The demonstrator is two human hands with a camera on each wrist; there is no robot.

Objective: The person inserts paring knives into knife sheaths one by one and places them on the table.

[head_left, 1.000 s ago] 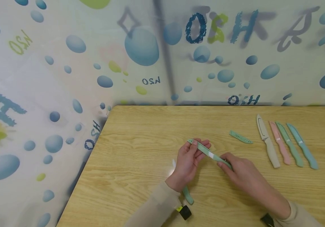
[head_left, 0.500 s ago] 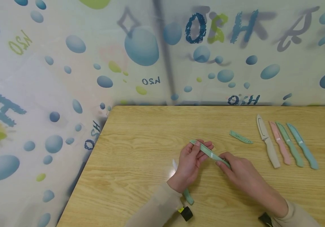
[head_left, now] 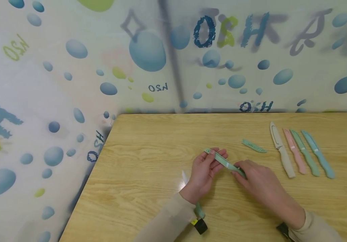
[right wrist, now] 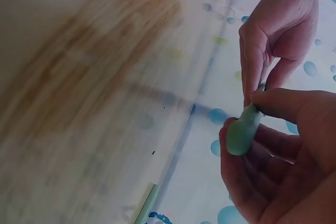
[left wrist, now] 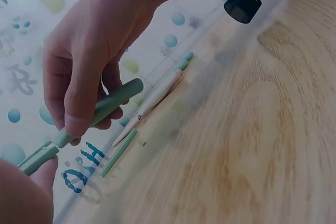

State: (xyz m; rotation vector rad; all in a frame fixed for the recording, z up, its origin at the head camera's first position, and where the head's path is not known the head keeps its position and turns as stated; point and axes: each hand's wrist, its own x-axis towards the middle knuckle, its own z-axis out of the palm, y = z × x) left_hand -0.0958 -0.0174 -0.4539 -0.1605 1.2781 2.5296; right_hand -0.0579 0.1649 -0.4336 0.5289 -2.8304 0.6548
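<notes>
My left hand point(head_left: 202, 171) pinches a green knife sheath point(head_left: 220, 159) between thumb and fingers, with the other fingers loosely spread. The sheath covers the blade of a green-handled knife point(head_left: 234, 168), and a narrow white band shows between sheath and handle. My right hand point(head_left: 259, 178) grips that handle, whose rounded end point(right wrist: 241, 139) shows in the right wrist view. Beneath my left wrist lies a second green-handled knife point(head_left: 200, 211) with a bare white blade; its middle is hidden. A loose green sheath point(head_left: 253, 146) lies on the table beyond my right hand.
A row of sheathed knives lies at the right: a large beige knife point(head_left: 286, 163), a pink knife point(head_left: 298, 160), a green knife point(head_left: 310, 163) and a blue knife point(head_left: 324, 164). The wooden table point(head_left: 149, 141) meets a patterned curtain point(head_left: 149, 50) at the back and left.
The white band between sheath and handle has narrowed as the blade slid deeper into the sheath. My left hand shifted slightly right toward the right hand. The head view turned a little.
</notes>
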